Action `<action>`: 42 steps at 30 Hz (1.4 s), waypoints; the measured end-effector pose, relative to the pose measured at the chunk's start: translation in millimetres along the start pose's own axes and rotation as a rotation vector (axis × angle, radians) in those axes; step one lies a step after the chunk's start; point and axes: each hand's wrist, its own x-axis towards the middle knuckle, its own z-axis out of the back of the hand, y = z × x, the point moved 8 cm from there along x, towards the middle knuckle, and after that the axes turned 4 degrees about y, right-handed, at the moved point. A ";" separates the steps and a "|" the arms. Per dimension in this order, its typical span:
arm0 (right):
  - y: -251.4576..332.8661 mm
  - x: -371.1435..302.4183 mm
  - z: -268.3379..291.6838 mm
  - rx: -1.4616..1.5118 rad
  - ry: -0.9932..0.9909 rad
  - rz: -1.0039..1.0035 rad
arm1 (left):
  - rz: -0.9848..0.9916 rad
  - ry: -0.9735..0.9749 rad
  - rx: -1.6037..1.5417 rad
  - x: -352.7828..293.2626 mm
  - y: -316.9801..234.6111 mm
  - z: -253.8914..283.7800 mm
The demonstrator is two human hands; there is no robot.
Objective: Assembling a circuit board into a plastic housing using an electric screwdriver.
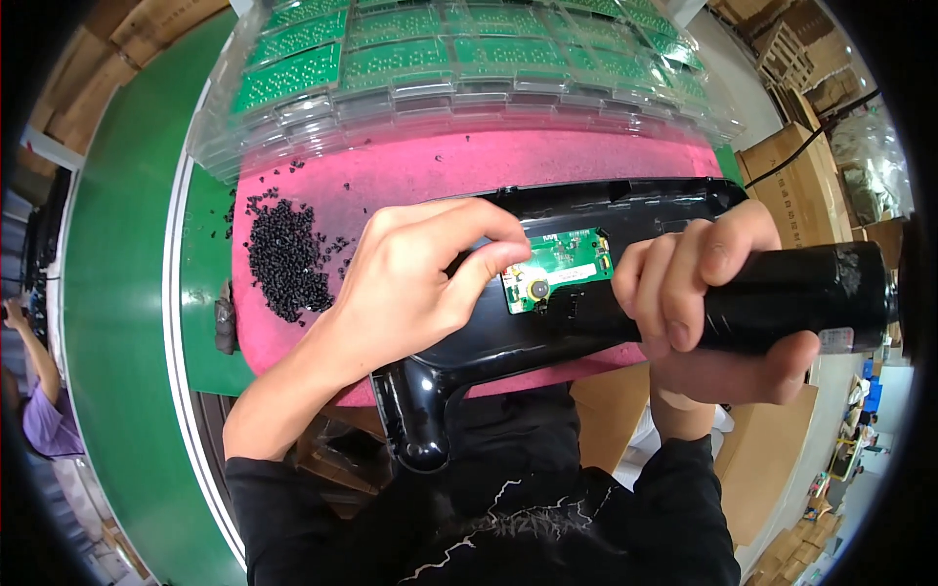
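Note:
A long black plastic housing [586, 210] lies across a pink foam pad [410, 171]. A small green circuit board [559, 266] sits in its recess. My left hand [410, 278] rests on the housing, thumb and fingertips pressing the board's left edge. My right hand [699, 293] is wrapped around a thick black cylindrical tool [811, 293], whose tip, hidden by my fingers, points at the board's right side.
A heap of small black screws [285, 259] lies on the pad's left part. Clear plastic trays [469, 93] holding several green circuit boards stand behind the pad. A green conveyor belt [117, 322] runs on the left, with another person [39, 391] beside it. Cardboard boxes [801, 186] are stacked at right.

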 end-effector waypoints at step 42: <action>31.4 2.6 29.5 -0.147 0.067 0.061 | -0.086 0.180 0.057 2.2 -8.3 -17.7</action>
